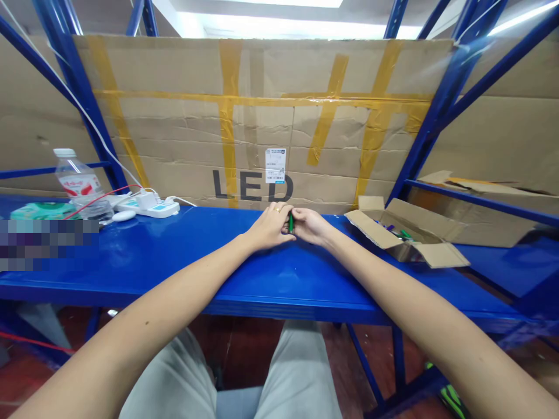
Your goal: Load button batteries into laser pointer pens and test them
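Observation:
My left hand (269, 227) and my right hand (311, 226) meet over the middle of the blue shelf top, fingers curled toward each other. Between them is a slim green stick-like object (291, 223), held upright in the picture. Its exact kind cannot be made out, since the fingers cover part of it. Both hands are closed around it. A ring shows on a finger of my left hand. To the right, an open cardboard box (430, 224) contains several small pieces, some green and some purple.
A large taped carton (183, 139) marked LED stands behind the shelf (174, 262). On the left are a plastic bottle (76, 174), a green packet (41, 211), a white power strip (151, 205) and cables. Blue metal posts (430, 128) rise at both sides.

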